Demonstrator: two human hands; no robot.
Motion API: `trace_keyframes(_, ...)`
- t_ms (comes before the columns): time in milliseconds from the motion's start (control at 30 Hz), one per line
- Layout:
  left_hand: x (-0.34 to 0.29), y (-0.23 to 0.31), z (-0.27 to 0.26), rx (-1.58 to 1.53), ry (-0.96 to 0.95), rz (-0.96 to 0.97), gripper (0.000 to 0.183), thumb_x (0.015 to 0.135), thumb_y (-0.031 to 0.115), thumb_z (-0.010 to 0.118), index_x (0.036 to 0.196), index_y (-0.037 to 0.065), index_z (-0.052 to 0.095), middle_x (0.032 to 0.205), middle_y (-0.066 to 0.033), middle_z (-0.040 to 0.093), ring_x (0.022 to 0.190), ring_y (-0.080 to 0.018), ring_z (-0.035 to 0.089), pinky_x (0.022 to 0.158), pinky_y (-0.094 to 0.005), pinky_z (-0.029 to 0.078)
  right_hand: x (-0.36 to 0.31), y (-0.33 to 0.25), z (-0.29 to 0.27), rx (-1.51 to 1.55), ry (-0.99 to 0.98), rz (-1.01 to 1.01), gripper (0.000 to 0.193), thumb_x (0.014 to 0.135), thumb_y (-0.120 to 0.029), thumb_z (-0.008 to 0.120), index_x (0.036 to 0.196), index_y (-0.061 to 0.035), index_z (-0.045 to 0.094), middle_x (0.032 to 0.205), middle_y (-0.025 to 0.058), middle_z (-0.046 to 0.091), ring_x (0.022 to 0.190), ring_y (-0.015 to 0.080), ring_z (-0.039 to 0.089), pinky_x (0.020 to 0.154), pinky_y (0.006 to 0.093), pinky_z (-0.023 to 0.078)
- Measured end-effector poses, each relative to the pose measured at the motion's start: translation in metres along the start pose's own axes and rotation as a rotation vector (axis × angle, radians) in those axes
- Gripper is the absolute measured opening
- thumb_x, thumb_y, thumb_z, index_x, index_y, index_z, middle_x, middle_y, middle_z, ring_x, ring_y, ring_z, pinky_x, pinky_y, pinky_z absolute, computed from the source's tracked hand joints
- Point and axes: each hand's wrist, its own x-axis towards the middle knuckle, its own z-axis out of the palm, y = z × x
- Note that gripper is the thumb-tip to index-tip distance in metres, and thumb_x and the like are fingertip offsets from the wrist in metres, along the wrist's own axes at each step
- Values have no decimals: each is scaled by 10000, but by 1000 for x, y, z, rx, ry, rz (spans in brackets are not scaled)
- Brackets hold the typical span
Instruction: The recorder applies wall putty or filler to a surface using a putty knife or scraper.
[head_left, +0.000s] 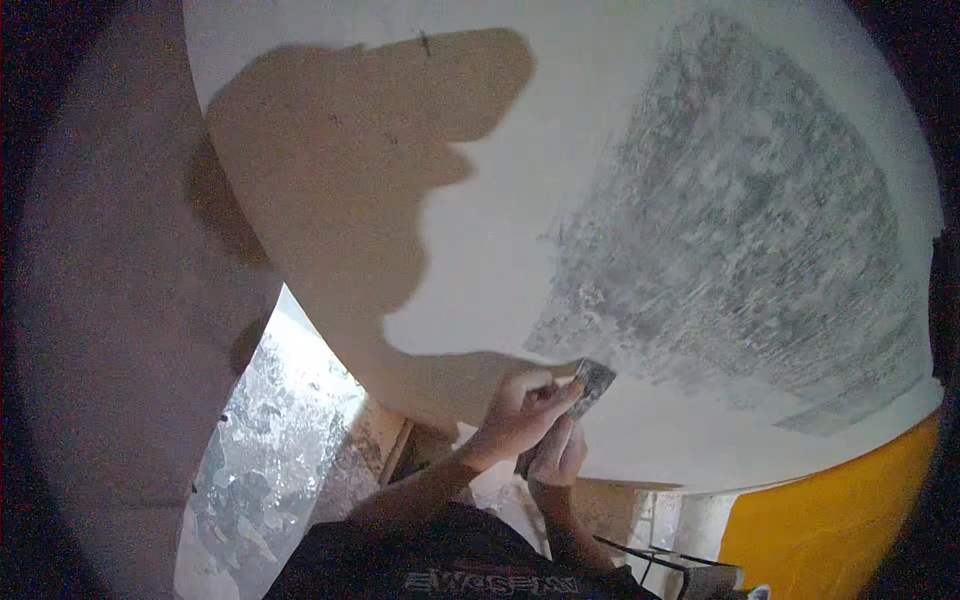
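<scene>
Grey plate [598,380]: there it was, a small flat rectangle jutting at a tilt from the hands, below the rough grey patch [740,220]; contact with the white surface [490,240] couldn't be told.
Left hand [522,408]: clamped on the plate, thumb laid along it!
Right hand [558,458]: tucked in close, fingers bunched by the plate's lower end; whether it gripped too, couldn't be told.
Handling: looked light, thin and stiff, perhaps slick with dust; the lower end, pinched across its flat faces, seemed the safest hold.
Shadow [330,180]: a big brown shape, sprawled left of the patch.
Lower right: an orange panel [840,510] glowed beyond the surface's curved edge.
</scene>
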Motion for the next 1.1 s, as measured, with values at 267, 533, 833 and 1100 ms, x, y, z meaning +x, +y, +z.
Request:
trace_keyframes(267,7,-7,2,-107,46,160,351,829,300,647,680,-10,577,572,12,500,556,-51,443,489,-242,368,-1,4,-2,-212,50,-44,452,974,-370,282,847,8,495,528,39,492,377,94,458,336,246,347)
trace_keyframes(533,6,-8,-1,-65,42,118,363,829,266,649,607,-3,548,525,-3,484,529,-50,416,474,-244,354,1,0,2,-278,1,-27,471,972,-388,276,834,13,482,522,49,491,421,118,504,373,256,378)
trace_keyframes(833,9,-16,4,-42,149,275,395,807,303,668,595,-8,548,493,-25,484,514,-55,420,456,-262,358,4,-8,5,-535,25,-288,447,973,-371,292,886,23,485,518,68,489,396,138,473,372,282,380)
trace_keyframes(1100,4,5,-5,56,139,238,433,814,321,651,569,-10,516,497,-32,481,495,-75,422,459,-269,345,2,7,6,-188,23,7,456,971,-381,283,872,12,493,498,52,474,363,115,449,337,258,354)
